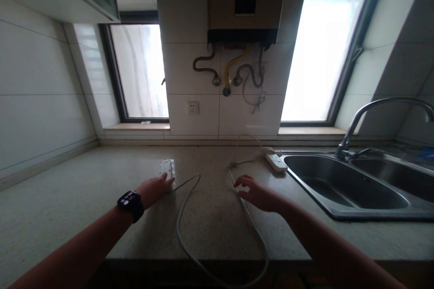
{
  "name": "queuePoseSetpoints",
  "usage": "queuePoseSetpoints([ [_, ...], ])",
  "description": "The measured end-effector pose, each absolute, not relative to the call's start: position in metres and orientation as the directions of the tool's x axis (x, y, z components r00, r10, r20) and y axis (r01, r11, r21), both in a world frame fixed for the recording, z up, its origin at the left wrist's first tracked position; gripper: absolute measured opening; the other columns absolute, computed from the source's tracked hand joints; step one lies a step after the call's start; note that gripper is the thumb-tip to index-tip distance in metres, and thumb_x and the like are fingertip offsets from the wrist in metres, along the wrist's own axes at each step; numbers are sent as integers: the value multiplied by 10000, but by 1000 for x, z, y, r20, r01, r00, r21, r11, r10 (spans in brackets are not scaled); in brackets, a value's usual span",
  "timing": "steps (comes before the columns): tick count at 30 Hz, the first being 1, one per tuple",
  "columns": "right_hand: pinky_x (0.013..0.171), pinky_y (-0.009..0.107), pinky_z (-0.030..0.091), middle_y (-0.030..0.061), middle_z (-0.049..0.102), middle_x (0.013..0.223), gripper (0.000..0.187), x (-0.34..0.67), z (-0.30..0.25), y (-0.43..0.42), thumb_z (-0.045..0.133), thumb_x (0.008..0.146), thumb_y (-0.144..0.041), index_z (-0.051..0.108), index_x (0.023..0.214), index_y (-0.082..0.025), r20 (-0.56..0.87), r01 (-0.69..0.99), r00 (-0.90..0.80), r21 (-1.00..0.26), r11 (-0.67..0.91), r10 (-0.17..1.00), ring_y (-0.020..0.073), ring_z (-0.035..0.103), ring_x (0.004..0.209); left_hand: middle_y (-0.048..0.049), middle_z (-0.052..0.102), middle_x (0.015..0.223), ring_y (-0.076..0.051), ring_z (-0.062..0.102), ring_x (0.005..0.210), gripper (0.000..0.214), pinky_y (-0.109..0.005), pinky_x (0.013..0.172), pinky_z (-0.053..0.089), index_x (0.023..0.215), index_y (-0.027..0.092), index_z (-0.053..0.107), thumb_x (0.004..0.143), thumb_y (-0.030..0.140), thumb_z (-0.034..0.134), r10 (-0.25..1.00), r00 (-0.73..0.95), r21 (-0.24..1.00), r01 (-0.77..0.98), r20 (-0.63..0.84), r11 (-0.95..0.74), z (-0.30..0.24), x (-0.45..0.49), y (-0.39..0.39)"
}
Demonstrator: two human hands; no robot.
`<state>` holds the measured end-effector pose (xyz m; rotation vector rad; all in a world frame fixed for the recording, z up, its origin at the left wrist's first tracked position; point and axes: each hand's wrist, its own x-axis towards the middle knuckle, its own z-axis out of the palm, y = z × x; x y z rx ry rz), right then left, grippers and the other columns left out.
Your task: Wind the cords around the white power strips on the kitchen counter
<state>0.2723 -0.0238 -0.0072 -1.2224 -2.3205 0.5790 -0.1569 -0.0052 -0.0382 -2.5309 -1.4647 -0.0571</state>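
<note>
My left hand (154,189), with a dark smartwatch (130,204) on its wrist, rests on the near end of a white power strip (167,169) lying on the beige countertop (84,189); its fingers are curled over the strip. A grey cable (185,189) runs from that strip, loops over the counter's front edge and comes back up to my right hand (256,192). My right hand's fingers are pinched on the cable near a small white plug (241,187).
A second white power strip (276,161) with a thin cord lies beside the steel double sink (339,189) and tap (356,122) on the right. A wall socket (193,107), a water heater (246,4) with hoses and two bright windows are behind.
</note>
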Motion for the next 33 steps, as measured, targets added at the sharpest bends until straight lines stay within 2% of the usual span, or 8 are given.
queuePoseSetpoints([
  [3,1099,470,373,118,497,1431,412,267,4,-69,643,878,-384,616,1272,-264,83,599,-664,-536,595,743,291,466,1332,-187,627,1168,-245,678,802,607,-368,731,568,1409,211,553,827,41,511,872,482,-260,856,86,-448,-25,-159,-12],
  [6,1111,517,338,78,445,1505,592,265,4,-106,766,765,-424,586,1323,-343,-83,549,-792,-533,644,605,338,400,1380,-142,597,1298,-279,662,1010,821,-368,843,561,1504,293,426,750,72,663,844,532,-193,838,72,-511,-13,-169,-13],
  [9,1059,482,364,59,584,1330,385,262,-12,-126,764,759,-332,672,1132,-313,-101,476,-865,-471,742,491,309,504,1236,-90,476,1503,-313,524,1295,1068,-427,1012,492,1558,407,262,676,7,715,811,576,-165,814,106,-557,-11,-184,-7],
  [15,854,391,430,60,678,933,127,256,-31,-131,681,808,-290,651,902,-211,-21,513,-852,-235,826,523,230,591,874,-34,426,1571,-298,409,1426,802,-495,1150,358,1418,416,513,757,2,702,771,619,-168,784,147,-598,-21,-188,11],
  [21,690,262,413,29,666,918,41,265,-11,-112,601,868,-212,598,909,-215,108,562,-764,-373,738,637,158,590,778,-65,492,1523,-270,439,1416,630,-490,1184,320,1408,318,504,833,259,754,736,645,-84,761,205,-644,-24,-178,11],
  [24,672,260,405,37,659,918,17,270,-5,-85,546,926,-225,559,932,-217,237,652,-601,-406,640,763,158,584,761,-119,512,1493,-287,472,1385,629,-506,1167,340,1433,258,446,876,402,699,741,568,66,776,357,-627,-22,-172,9],
  [28,747,290,410,55,682,940,34,271,-3,-34,543,932,-230,569,949,-218,312,799,-459,-265,540,832,202,622,864,-170,567,1393,-313,532,1304,616,-523,1102,400,1403,205,416,918,545,584,796,268,453,704,543,-547,-5,-148,4],
  [33,944,359,390,159,678,1168,204,258,-8,18,512,910,-153,617,1083,-175,225,943,-310,-49,328,924,275,587,1148,-135,698,1117,-281,676,1036,692,-437,882,543,1368,199,460,922,724,396,920,9,919,34,392,-392,26,-97,-7],
])
